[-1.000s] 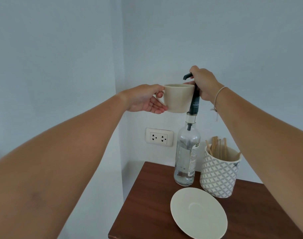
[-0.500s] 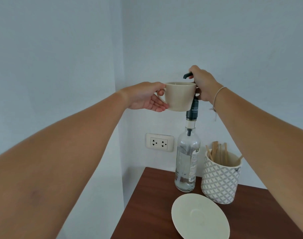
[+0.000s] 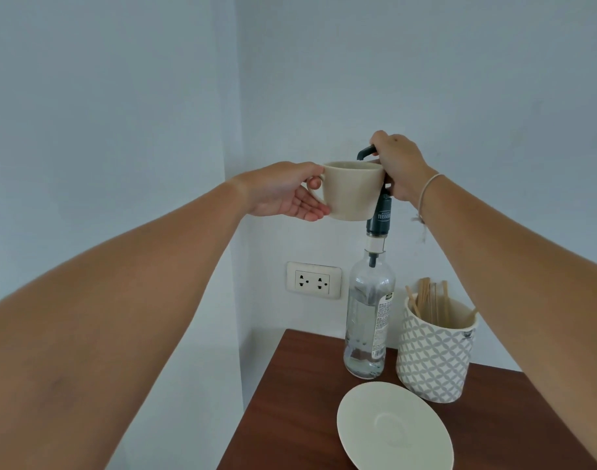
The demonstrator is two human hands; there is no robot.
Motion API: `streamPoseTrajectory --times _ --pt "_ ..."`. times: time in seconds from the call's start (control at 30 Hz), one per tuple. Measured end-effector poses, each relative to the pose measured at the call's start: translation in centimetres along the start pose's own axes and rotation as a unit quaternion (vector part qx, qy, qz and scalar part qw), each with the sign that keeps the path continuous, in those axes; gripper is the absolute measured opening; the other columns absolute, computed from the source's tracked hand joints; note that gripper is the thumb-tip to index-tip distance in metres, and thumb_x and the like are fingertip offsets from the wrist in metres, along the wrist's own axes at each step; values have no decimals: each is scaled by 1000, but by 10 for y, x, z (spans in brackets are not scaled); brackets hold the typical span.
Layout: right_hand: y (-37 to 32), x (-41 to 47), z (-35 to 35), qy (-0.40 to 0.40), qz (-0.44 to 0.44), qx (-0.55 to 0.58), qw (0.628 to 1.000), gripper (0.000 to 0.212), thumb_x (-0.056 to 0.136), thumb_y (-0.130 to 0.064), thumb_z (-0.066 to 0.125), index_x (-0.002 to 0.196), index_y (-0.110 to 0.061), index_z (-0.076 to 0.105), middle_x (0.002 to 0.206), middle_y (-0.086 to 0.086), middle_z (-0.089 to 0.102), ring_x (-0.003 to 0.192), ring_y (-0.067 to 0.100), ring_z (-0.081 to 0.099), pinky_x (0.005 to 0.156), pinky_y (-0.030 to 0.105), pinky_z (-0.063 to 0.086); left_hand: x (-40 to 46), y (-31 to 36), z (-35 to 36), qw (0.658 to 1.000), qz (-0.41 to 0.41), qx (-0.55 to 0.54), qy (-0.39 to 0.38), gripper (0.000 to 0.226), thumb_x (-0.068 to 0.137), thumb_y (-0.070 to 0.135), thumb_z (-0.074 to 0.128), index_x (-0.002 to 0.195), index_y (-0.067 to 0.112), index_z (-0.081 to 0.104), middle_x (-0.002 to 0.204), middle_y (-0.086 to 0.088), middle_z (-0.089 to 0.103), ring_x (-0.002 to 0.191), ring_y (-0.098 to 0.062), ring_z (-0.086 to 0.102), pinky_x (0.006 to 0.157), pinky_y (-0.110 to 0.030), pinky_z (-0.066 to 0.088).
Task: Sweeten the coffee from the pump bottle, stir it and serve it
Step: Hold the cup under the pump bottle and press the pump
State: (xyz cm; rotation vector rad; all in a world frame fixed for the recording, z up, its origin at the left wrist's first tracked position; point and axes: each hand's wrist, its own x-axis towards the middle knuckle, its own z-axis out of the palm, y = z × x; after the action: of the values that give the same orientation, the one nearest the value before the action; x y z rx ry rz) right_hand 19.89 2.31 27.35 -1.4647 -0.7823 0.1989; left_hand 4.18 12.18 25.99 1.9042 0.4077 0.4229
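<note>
Holding the cream cup (image 3: pixel 353 191) by its handle, the left hand (image 3: pixel 287 193) keeps it up under the dark spout of the pump bottle (image 3: pixel 370 313). The right hand (image 3: pixel 397 166) is wrapped around the pump top. Near the bottle on the brown table (image 3: pixel 290 401) sit a saucer (image 3: pixel 394 432) and, to the right, a patterned pot (image 3: pixel 433 354) of wooden sticks (image 3: pixel 429 300).

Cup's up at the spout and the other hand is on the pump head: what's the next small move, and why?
Probably press the pump head down with the right hand: the left hand holds the cup under the spout, and the plunger looks raised.
</note>
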Motion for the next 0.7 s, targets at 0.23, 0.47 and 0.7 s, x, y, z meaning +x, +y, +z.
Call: streamPoseTrajectory --times 0.23,0.47,0.7 --pt "8 -2 1 7 -2 11 1000 15 83 -23 44 70 -18 39 94 9 54 73 22 47 62 28 36 -1 -6 2 1000 -4 2 -2 38 94 33 41 61 16 42 71 -16 73 66 -22 69 61 -24 57" --pt "12 -4 1 14 -9 15 1000 20 84 -19 44 66 -18 35 83 7 57 59 16 53 61 27 37 -2 -13 4 1000 -9 -7 -1 37 94 32 41 61 15 43 71 -17 73 67 -22 70 60 -25 57" --pt "17 -5 1 21 -11 10 1000 23 85 -17 44 65 -18 34 62 -1 56 51 9 51 56 24 36 -2 -22 6 1000 -11 -22 -2 37 94 32 41 61 16 43 71 -16 73 65 -22 70 60 -24 57"
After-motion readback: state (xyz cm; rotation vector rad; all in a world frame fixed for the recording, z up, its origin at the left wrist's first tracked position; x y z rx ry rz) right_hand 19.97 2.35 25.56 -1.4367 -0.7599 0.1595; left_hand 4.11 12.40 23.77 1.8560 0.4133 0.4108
